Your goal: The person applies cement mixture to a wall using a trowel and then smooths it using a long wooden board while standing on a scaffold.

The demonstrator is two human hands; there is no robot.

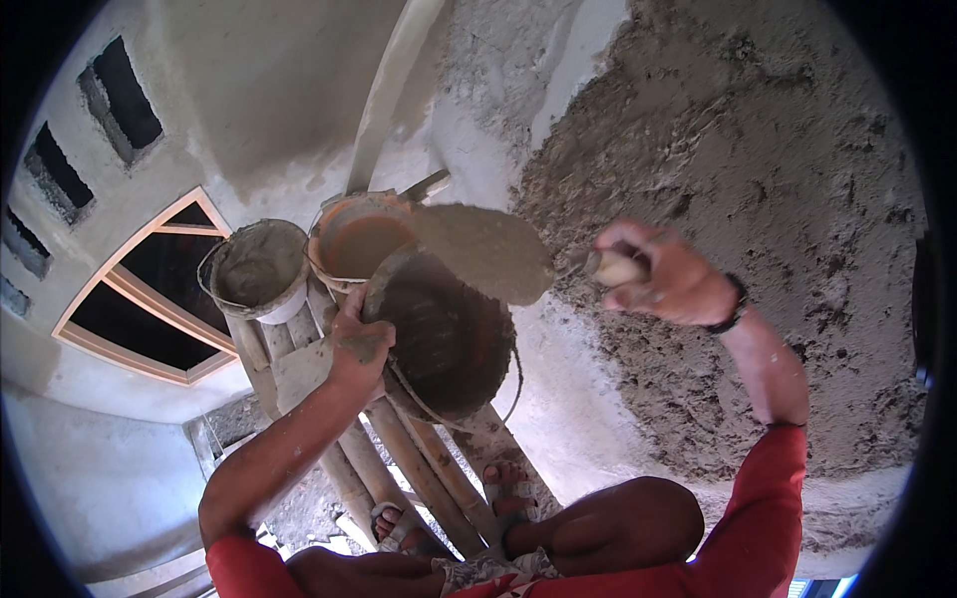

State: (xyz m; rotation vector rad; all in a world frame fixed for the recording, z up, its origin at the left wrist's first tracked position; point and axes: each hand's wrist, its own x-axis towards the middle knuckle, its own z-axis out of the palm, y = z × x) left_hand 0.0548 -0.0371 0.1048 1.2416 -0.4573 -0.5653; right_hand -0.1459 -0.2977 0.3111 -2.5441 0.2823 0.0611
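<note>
My right hand (683, 277) is closed round the light handle of a trowel (483, 249). Wet grey mortar coats the trowel's broad blade, which hangs over the far rim of a tilted bucket (424, 314). Mortar smears the bucket's dark inside, and its wire handle droops on the near side. Fingers of my left hand (359, 344) grip the bucket's left rim. On the right, rough fresh mortar (728, 179) covers much of the wall, close beside my right hand.
A bucket of grey mortar (261, 264) and an orange-lined bucket (364, 239) stand farther off on bamboo poles (409, 448). My sandalled feet rest on this narrow platform, with ground visible below. A wooden window frame (135, 284) is set in the left wall.
</note>
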